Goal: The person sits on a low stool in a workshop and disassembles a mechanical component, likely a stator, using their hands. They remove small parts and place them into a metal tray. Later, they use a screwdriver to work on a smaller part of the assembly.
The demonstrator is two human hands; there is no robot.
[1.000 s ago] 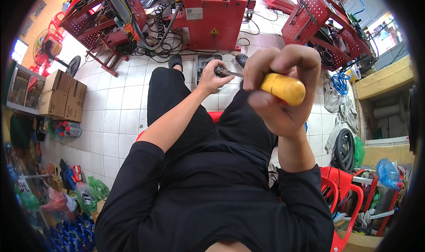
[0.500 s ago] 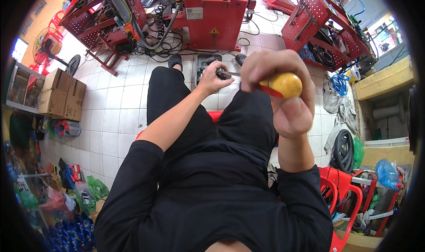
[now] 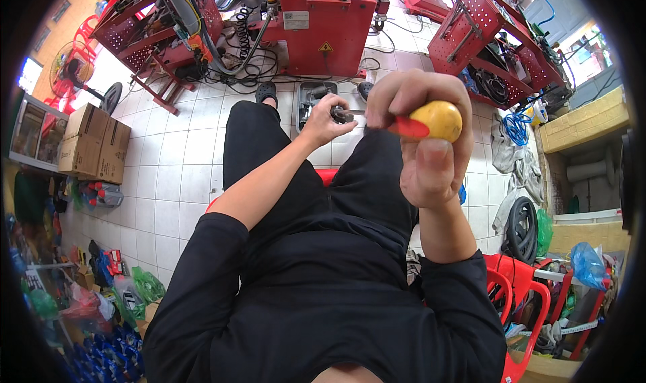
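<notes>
My right hand is wrapped round the yellow-and-red handle of a screwdriver, raised close to the camera. The thin metal shaft runs left to a small dark metal part, which my left hand pinches between thumb and fingers over the gap between my knees. Shaft and part meet; how the tip sits in it is too small to tell. Below and beyond my left hand, a grey tray with dark metal parts in it lies on the floor between my feet.
A red machine with hoses and cables stands ahead on the white tiles. Red tool carts flank it. Cardboard boxes stand at left. A tyre and a red plastic chair are at right.
My right hand has twisted, and the handle's red patch has turned from underneath to the left side. My left hand has hardly moved, with the metal part still in it.
</notes>
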